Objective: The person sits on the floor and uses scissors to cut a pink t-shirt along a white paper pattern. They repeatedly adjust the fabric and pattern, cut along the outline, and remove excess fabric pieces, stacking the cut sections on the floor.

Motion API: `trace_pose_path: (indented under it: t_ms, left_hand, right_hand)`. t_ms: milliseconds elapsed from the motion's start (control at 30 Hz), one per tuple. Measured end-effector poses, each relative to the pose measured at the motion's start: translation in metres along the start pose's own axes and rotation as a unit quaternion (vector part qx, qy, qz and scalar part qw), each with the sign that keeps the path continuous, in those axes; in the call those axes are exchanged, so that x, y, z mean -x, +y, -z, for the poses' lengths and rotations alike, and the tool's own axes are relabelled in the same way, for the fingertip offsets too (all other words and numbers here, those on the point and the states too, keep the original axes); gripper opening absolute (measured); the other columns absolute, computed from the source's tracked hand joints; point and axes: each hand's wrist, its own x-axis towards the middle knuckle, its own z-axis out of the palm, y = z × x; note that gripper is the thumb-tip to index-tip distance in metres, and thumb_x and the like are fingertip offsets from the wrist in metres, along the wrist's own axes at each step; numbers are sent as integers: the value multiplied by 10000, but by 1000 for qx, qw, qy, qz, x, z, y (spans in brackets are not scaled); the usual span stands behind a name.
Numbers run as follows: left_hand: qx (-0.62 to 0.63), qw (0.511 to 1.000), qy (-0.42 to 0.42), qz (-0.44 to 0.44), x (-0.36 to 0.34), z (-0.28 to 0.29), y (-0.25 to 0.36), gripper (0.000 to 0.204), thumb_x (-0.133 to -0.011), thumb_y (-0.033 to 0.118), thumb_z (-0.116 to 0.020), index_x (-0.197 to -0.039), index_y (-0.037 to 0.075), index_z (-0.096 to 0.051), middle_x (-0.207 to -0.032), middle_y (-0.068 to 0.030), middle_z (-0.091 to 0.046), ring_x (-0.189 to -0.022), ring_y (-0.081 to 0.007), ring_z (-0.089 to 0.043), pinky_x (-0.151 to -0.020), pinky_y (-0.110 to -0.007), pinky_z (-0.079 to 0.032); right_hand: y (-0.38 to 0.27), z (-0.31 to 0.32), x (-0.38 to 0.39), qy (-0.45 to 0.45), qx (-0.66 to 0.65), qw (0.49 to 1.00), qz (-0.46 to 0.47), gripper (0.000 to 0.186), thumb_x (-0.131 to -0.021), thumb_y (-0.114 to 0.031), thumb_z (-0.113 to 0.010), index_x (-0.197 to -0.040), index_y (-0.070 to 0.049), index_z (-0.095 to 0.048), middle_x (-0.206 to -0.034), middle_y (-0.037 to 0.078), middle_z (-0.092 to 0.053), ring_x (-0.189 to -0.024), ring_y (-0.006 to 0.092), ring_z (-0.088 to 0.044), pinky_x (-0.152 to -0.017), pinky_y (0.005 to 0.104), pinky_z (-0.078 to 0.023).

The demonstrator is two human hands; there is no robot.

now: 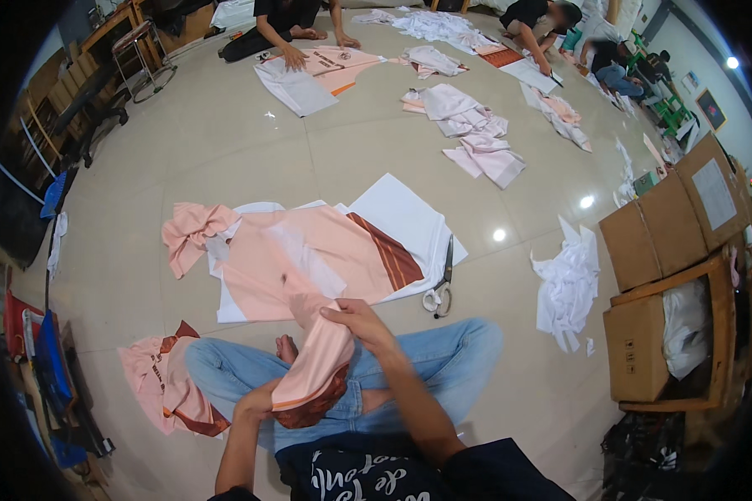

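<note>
I sit cross-legged on the floor with a peach cloth piece (319,351), edged in patterned brown, raised over my lap. My right hand (358,324) pinches its upper edge between thumb and fingers. At its lower left is my left hand (259,399), whose fingers are hidden by the cloth. In front of me a larger peach cloth panel (284,250) with a brown striped corner lies over white sheets (393,200). Scissors with pale handles (439,294) rest at the right edge of that layered stack.
Printed peach cloth (163,376) lies beside my left knee, and a crumpled peach bundle (196,234) beyond it. White scraps (566,280) are heaped at right, near cardboard boxes (668,217) on a wooden frame. Farther off, other people work among cloth piles (464,117). A stool (138,50) stands far left.
</note>
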Motion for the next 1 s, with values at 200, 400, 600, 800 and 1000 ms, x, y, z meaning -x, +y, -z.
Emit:
trace_pose_path:
  t_ms: [200, 400, 600, 800, 1000]
  left_hand:
    - [123, 932, 157, -303, 18, 35, 71, 545, -966, 146, -715, -1454, 10, -513, -1328, -69, -640, -1153, -138, -635, -1053, -302, -464]
    - [49, 763, 285, -578, 61, -7, 168, 270, -1019, 98, -638, -1268, 36, -555, -1256, -70, -600, -1120, -155, -612, -1019, -316, -461]
    - [-270, 605, 448, -600, 114, -48, 115, 288, -936, 50, -717, -1199, 29, -602, -1171, -77, -622, -1008, -132, -598, -881, -290, -495]
    - [-298, 779, 441, -331, 92, -51, 74, 223, -863, 124, -817, -997, 4, -686, -833, -21, -662, -719, -89, -563, -642, -266, -448]
    - [-430, 773, 406, -230, 75, -32, 58, 249, -861, 178, -822, -957, -5, -681, -686, -37, -603, -587, -104, -494, -565, -280, -420]
  right_hand:
    - [-89, -10, 39, 27, -155, 954, 254, 395, -1008, -225, -702, -1295, 34, -620, -1188, 77, -705, -1092, 142, -663, -969, 304, -526]
    - [-143, 6, 2, 72, -13, 936, 344, 342, -1025, -107, -660, -1341, -4, -580, -1222, 97, -675, -1140, 174, -653, -1001, 327, -524]
    - [-145, -4, 89, 175, 34, 870, 460, 269, -910, -53, -785, -1126, 6, -637, -1061, 84, -709, -956, 113, -659, -865, 262, -522]
    - [-61, 50, 104, 308, 165, 910, 224, 321, -877, -58, -823, -1125, 2, -627, -824, 0, -667, -727, 55, -587, -655, 202, -437]
    - [-34, 66, 118, 302, 195, 921, 148, 351, -859, -36, -812, -1155, -4, -627, -752, -33, -577, -682, 41, -496, -617, 208, -371]
